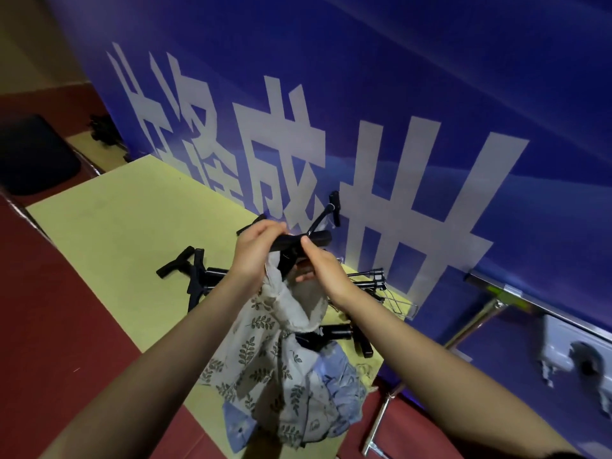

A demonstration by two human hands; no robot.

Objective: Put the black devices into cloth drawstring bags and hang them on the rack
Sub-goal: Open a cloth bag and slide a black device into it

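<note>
We find both hands raised over the counter [109,226]. The left hand [255,250] pinches the black device [299,243] by its bar and bunches the neck of the leaf-print bag [265,352]; the right hand [323,270] curls round the bar's other end. We judge the device rigid and light, best held at its bar, the cloth limp. More black devices [195,273] lie on the counter.
</note>
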